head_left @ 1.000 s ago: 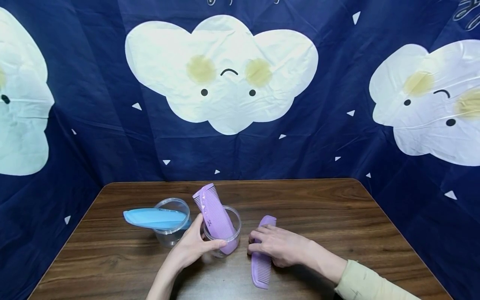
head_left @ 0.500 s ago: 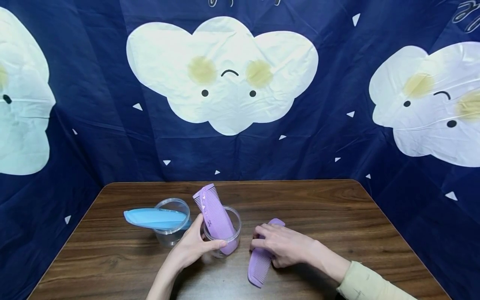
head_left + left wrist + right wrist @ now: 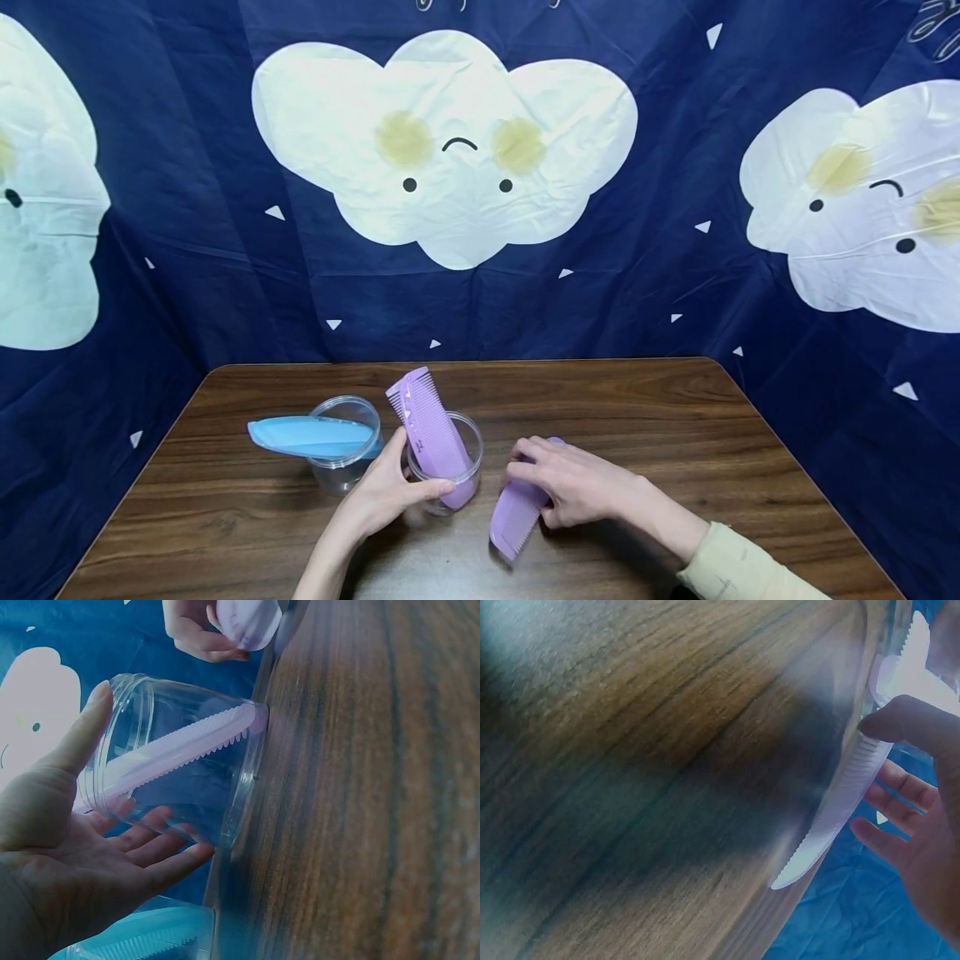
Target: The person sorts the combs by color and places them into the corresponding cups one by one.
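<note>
A clear plastic jar is gripped by my left hand, the thumb at its rim and the fingers along its side in the left wrist view. Inside leans a purple comb, teeth showing along both edges and its upper part sticking out past the rim. To the right of the jar, my right hand pinches another purple comb by its middle. That comb slants close over the table, its near end tilted toward the jar. The right wrist view shows the thumb on one face, fingers on the other side.
Left of the held jar stands a second clear jar, with light blue combs leaning out over its left side. The wooden table ends at a dark blue cloth backdrop printed with clouds.
In my right hand the purple comb has turned, its near end swinging left and its far end right, now mostly behind the hand. The left hand and both jars stay put.
</note>
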`<control>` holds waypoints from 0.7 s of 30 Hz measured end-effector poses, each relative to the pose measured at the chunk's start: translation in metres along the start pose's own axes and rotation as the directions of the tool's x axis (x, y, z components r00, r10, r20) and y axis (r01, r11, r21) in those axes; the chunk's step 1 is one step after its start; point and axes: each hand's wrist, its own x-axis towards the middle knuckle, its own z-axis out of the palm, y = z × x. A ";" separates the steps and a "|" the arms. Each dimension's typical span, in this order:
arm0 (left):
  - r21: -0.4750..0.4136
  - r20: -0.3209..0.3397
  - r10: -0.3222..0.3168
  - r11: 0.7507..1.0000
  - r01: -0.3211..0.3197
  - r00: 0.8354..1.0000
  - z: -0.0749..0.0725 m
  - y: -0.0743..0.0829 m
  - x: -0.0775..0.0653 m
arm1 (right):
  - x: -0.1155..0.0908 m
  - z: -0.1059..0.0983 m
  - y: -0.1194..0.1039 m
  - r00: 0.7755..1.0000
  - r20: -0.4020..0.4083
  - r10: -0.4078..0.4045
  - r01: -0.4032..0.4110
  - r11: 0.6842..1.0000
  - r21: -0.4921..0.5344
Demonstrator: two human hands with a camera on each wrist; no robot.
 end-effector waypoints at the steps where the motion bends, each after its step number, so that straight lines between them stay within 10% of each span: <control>1: -0.002 0.001 0.001 1.000 -0.001 1.000 0.000 0.000 0.000 | 0.000 -0.001 0.000 1.000 -0.005 0.010 -0.010 1.000 0.016; 21: -0.045 0.018 0.005 0.999 -0.004 1.000 0.000 -0.001 0.001 | -0.005 -0.016 0.008 0.974 -0.179 0.142 -0.089 0.957 0.276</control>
